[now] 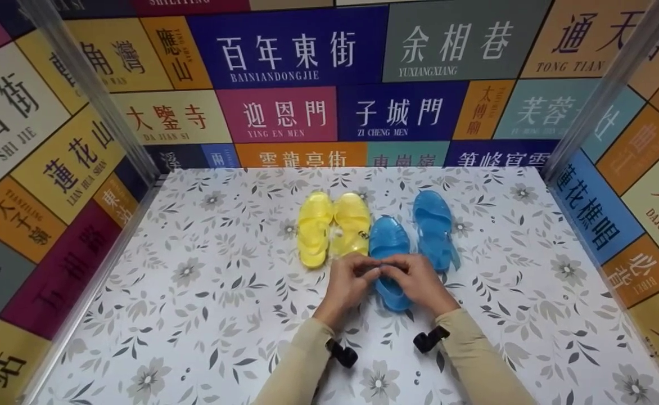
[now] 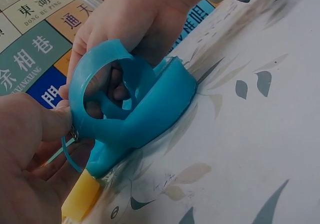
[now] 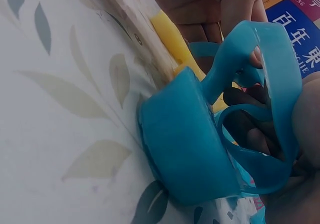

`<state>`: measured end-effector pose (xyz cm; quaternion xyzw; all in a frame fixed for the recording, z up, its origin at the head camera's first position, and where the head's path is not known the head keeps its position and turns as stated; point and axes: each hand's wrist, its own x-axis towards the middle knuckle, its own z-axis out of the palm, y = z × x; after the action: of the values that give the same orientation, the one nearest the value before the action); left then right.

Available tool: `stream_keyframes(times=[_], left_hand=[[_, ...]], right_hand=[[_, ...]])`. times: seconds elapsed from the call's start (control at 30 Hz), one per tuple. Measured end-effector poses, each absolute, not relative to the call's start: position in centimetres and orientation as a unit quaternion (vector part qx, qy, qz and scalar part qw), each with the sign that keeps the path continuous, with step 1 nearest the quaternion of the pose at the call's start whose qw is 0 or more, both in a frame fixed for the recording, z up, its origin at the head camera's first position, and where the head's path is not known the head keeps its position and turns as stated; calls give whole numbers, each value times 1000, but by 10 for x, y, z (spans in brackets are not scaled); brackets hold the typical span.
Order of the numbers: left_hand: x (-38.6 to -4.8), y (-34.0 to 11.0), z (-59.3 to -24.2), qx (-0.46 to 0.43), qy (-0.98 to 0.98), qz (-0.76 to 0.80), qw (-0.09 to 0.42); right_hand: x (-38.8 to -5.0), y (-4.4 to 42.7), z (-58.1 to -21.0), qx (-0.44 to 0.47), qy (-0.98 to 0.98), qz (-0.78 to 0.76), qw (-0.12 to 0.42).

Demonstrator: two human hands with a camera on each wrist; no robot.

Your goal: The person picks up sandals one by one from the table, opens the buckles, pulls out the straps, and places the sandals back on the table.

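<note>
A blue jelly sandal (image 1: 390, 236) lies on the flowered surface, toe pointing away. Over its ankle strap (image 2: 95, 64) both hands meet. My left hand (image 1: 349, 281) pinches the strap near a small metal buckle (image 2: 74, 133), where a thin loose strap end hangs down. From the other side, my right hand (image 1: 419, 284) holds the strap, its fingers partly hidden behind the sandal in the left wrist view. The second blue sandal (image 1: 433, 214) stands to the right, its strap end sticking out beside the heel.
Two yellow jelly sandals (image 1: 315, 216) stand side by side left of the blue one, toes away; the nearer-right yellow sandal (image 1: 352, 211) is partly covered by my left hand. Panels with street names (image 1: 284, 45) wall the table (image 1: 194, 326) at the back and sides.
</note>
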<state>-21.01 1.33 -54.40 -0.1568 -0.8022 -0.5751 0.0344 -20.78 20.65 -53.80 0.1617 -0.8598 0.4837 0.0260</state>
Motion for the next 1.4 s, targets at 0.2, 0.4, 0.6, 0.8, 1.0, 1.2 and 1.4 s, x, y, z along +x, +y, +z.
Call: stream_keyframes(times=[0.2, 0.4, 0.6, 0.8, 1.0, 1.2, 1.4], left_hand=[[-209, 12, -546, -170, -792, -585, 43], [-210, 13, -546, -176, -788, -588, 48], [-210, 14, -546, -176, -792, -584, 40], [-209, 13, -547, -171, -797, -578, 36], [-211, 13, -544, -173, -796, -579, 40], [-210, 13, -545, -174, -795, -579, 39], [-210, 13, -545, -184, -797, -574, 40]], right_hand=[[-208, 207, -538, 161, -859, 485, 23], [-208, 207, -538, 165, -860, 482, 9], [-207, 206, -537, 157, -866, 475, -3], [-207, 204, -537, 154, -864, 479, -4], [-209, 205, -532, 156, -865, 477, 2], [-210, 207, -535, 172, -863, 475, 9], [-210, 209, -538, 176, -861, 476, 13]])
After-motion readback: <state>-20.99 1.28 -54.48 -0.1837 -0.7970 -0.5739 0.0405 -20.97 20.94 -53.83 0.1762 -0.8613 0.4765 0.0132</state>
